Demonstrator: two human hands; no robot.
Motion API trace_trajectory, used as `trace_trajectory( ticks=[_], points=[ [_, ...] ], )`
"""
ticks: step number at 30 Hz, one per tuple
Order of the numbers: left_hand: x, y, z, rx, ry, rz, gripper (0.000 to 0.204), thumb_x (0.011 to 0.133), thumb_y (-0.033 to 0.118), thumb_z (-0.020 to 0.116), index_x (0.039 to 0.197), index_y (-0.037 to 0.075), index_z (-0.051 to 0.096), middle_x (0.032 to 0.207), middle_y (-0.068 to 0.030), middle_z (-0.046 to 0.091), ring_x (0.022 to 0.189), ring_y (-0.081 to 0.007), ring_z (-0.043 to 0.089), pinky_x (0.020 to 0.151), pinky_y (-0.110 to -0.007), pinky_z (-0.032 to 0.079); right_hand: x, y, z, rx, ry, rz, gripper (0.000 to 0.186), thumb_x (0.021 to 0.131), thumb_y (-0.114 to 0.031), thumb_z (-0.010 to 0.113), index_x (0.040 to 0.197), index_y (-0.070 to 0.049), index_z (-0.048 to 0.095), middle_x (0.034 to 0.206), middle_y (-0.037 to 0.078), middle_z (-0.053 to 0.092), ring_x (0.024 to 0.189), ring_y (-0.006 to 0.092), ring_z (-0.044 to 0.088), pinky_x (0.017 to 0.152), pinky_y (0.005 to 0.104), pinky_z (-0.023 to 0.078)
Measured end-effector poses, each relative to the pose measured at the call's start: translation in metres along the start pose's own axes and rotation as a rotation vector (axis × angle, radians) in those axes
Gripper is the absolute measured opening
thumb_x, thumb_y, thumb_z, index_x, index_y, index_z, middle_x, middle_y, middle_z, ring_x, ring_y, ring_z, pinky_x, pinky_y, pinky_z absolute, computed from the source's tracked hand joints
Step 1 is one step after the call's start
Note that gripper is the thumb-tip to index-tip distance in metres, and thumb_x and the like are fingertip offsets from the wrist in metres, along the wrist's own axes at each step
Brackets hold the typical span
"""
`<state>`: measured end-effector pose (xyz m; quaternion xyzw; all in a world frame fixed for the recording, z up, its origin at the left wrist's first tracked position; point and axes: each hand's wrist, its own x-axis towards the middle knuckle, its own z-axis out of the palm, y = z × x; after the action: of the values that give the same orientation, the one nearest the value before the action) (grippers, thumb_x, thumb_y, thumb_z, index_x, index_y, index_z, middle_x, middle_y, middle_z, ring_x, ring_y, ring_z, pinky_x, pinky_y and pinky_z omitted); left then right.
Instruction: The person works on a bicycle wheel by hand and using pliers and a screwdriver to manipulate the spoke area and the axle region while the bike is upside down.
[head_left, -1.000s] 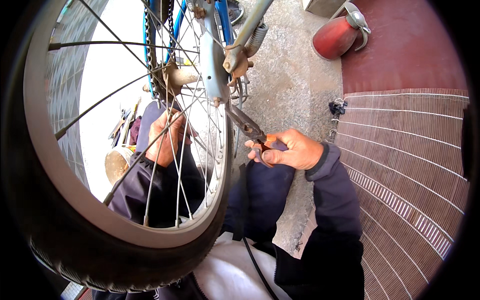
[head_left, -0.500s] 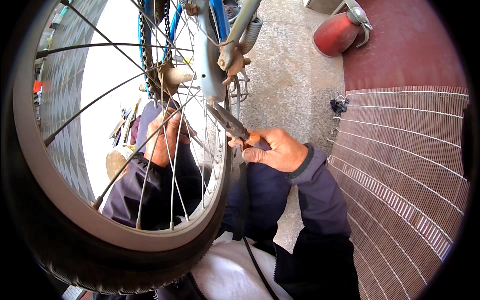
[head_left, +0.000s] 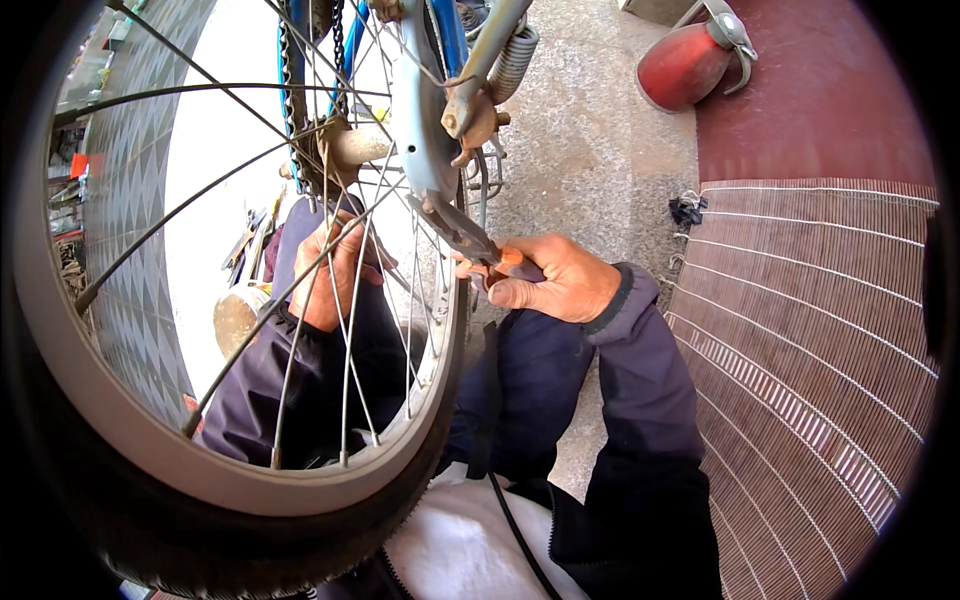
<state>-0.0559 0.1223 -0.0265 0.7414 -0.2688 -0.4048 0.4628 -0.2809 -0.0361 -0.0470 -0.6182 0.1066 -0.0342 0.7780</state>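
Note:
My right hand (head_left: 560, 282) grips a pair of pliers (head_left: 465, 234) with worn orange handles. The metal jaws reach up and left to the lower end of a pale grey metal piece (head_left: 422, 160) beside the bicycle wheel (head_left: 330, 492). Whether the jaws bite on it cannot be made out. Behind the spokes, my left hand (head_left: 335, 272) is closed near the rusty hub (head_left: 362, 148), its fingers curled; what they hold is hidden. The wheel fills the left side, with its black tyre (head_left: 250, 545) towards me.
A chain (head_left: 287, 110), blue frame tubes (head_left: 449, 35) and a coil spring (head_left: 516, 62) sit above the hub. To the right lie a slatted mat (head_left: 800, 330) and a red jug (head_left: 686, 65). Tools (head_left: 247, 245) and a round tin (head_left: 238, 315) rest beyond the wheel.
The pliers and my right hand have shifted slightly upward, with the jaws still at the grey piece's lower end. My left hand stays nearly in place. The whole view has moved a little.

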Motion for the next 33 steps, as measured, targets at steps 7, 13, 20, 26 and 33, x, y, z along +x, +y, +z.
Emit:
trace_trajectory(
  ticks=[7, 13, 20, 26, 33],
  points=[
    [-0.001, 0.004, 0.001, -0.027, -0.026, -0.01, 0.024, 0.101, 0.021, 0.046, 0.097, -0.002, 0.053, 0.071, -0.009, 0.062, 0.065, -0.0146, 0.066, 0.052, -0.022, 0.051, 0.001, -0.001, -0.004, -0.004, -0.025, 0.003, 0.043, 0.087, -0.034, 0.07, 0.114, -0.002, 0.062, 0.085, 0.001, 0.064, 0.082, 0.0069, 0.052, 0.077, 0.0256, 0.045],
    [-0.001, 0.005, -0.002, 0.024, -0.073, -0.019, 0.027, 0.103, 0.026, 0.039, 0.095, 0.002, 0.049, 0.075, -0.0099, 0.06, 0.07, -0.0182, 0.066, 0.054, -0.025, 0.052, 0.005, -0.009, -0.003, 0.111, -0.057, 0.026, 0.041, 0.087, -0.029, 0.07, 0.116, 0.0, 0.062, 0.094, 0.002, 0.065, 0.088, 0.0071, 0.054, 0.081, 0.0254, 0.045],
    [-0.002, 0.005, -0.002, 0.06, -0.072, -0.022, 0.028, 0.104, 0.028, 0.036, 0.094, 0.004, 0.047, 0.078, -0.0101, 0.059, 0.073, -0.0194, 0.067, 0.056, -0.026, 0.052, 0.004, -0.011, -0.01, 0.226, -0.192, 0.106, 0.041, 0.089, -0.025, 0.068, 0.119, 0.001, 0.058, 0.099, 0.005, 0.065, 0.087, 0.0095, 0.056, 0.081, 0.0263, 0.046],
    [-0.001, 0.004, 0.002, -0.025, -0.023, -0.037, 0.023, 0.1, 0.02, 0.047, 0.097, -0.002, 0.053, 0.073, -0.0075, 0.059, 0.066, -0.015, 0.066, 0.052, -0.022, 0.051, 0.005, -0.016, -0.01, 0.405, -0.269, 0.116, 0.043, 0.088, -0.033, 0.068, 0.111, 0.001, 0.057, 0.101, 0.009, 0.063, 0.09, 0.0164, 0.059, 0.082, 0.0299, 0.048],
    [-0.002, -0.004, -0.002, -0.051, -0.03, 0.005, 0.025, 0.101, 0.022, 0.045, 0.099, -0.002, 0.052, 0.075, -0.009, 0.062, 0.07, -0.0168, 0.068, 0.054, -0.023, 0.052, 0.003, -0.031, -0.008, 0.249, -0.181, 0.246, 0.036, 0.089, -0.029, 0.068, 0.102, 0.003, 0.059, 0.09, 0.008, 0.062, 0.079, 0.0131, 0.059, 0.073, 0.0268, 0.049]
  ],
)
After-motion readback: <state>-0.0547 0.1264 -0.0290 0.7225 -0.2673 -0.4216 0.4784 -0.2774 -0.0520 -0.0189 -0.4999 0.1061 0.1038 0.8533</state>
